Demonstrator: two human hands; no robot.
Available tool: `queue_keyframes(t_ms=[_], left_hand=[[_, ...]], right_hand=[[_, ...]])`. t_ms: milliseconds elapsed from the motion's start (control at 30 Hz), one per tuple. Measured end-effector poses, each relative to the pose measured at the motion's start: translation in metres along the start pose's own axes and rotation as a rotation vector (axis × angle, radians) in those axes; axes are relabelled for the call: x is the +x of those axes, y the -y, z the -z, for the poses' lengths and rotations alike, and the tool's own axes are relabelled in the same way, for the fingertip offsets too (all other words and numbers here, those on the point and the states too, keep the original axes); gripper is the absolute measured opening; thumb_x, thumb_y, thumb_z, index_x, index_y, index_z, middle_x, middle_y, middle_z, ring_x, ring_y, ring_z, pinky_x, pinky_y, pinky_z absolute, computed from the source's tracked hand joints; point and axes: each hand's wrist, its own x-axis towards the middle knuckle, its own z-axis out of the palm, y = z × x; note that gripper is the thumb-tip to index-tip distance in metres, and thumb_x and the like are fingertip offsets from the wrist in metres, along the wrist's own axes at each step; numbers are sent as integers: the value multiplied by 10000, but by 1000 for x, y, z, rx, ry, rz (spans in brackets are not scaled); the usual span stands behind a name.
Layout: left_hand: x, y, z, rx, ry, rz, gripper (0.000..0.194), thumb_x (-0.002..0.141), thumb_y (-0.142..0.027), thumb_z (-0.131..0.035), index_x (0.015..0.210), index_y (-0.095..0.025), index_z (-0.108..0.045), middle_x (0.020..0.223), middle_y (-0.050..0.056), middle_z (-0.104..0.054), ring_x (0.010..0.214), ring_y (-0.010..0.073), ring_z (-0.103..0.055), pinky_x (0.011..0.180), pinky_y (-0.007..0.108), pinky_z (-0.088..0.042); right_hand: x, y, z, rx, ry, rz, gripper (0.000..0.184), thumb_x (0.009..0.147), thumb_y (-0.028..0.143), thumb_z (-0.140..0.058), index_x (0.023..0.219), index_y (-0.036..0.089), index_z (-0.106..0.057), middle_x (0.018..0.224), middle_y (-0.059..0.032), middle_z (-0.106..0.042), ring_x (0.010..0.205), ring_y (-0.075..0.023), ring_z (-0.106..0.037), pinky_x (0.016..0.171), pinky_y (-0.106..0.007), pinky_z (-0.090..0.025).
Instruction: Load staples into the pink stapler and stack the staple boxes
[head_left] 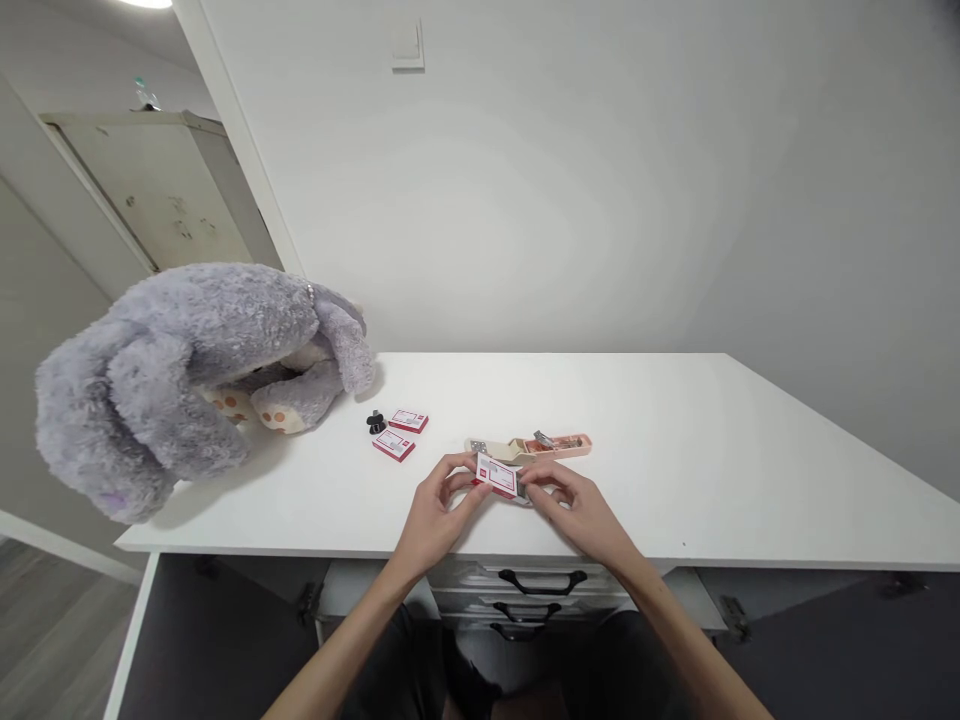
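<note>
My left hand [441, 507] clamps a small, rectangular red-and-white box [496, 476] while my right hand [576, 502] pinches its grey end.

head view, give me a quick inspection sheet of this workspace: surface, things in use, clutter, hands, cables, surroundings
surface: white desktop, with a small dark speck near its front edge
things in use: small red-and-white box, held; pink-and-cream stapler lying opened out just behind it
clutter: back box and front box, both red and white, beside a small black object; large grey plush toy at the left end
hands: left hand grips the held box; right hand has its fingertips at the box's right end, exact grip unclear
cables: nothing seen
surroundings: pale wall with a switch plate; drawers with black handles below
</note>
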Motion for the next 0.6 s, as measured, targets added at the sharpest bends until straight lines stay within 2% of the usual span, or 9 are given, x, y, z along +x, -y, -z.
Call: queue_keyframes(t_ms=[167, 333, 433, 600], left_hand=[[-1, -1, 0, -21, 7, 4, 263, 929, -371, -730, 1052, -207, -567, 1275, 89, -670, 1110, 215, -702, 982, 333, -530], [0, 1, 1, -45, 17, -11, 271, 928, -380, -729, 1047, -210, -554, 1264, 89, -678, 1095, 214, -711, 978, 337, -533], [0, 2, 0, -45, 4, -5, 276, 929, -390, -725, 1040, -212, -546, 1295, 90, -666, 1072, 199, -712, 979, 330, -529], [0, 2, 0, -15, -30, -9, 279, 936, -402, -712, 1044, -210, -541, 1177, 70, -681, 988, 180, -704, 925, 313, -535]], right_hand=[[0, -1, -2, -62, -10, 55, 242, 923, 251, -578, 1075, 281, -764, 1212, -47, -738, 1069, -231, -684, 715, -295, -534], [0, -2, -4, -125, 21, 133, 268, 895, 210, -588, 1080, 280, -768, 1236, -61, -695, 905, -188, -681, 641, -276, -526], [-1, -2, -5, -139, 2, 158, 222, 886, 193, -583, 1031, 253, -740, 1213, -74, -678, 816, -164, -652, 608, -271, -519], [-1, 0, -5, -136, -16, 142, 116, 874, 212, -604, 955, 229, -685, 1221, -85, -648, 740, -143, -612, 568, -268, -510]])
